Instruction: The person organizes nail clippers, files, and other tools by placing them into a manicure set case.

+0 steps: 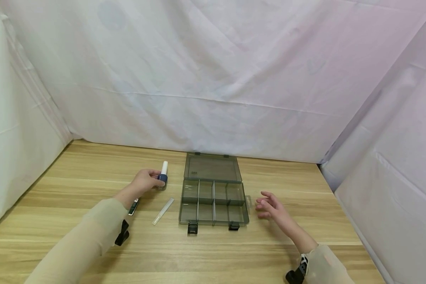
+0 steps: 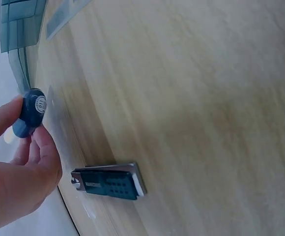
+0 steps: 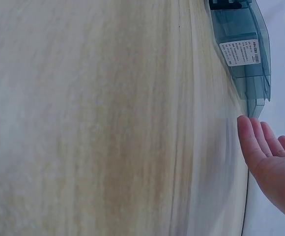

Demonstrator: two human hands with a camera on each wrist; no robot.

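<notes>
While the small bottle [image 1: 163, 174] stands left of centre frame, just left of the open organizer box [image 1: 213, 196], I see the left hand [image 1: 144, 182] pinching its blue base. Right hand [image 1: 271, 206] hovers right of the box, fingers relaxed, holding nothing.

Both arms wear long, close-fitting beige sleeves that end at the wrists, leaving the left hand [image 1: 145, 182] and right hand [image 1: 269, 206] bare. A black strap with a clip hangs at each wrist; the right one shows a small white patch beside it
</notes>
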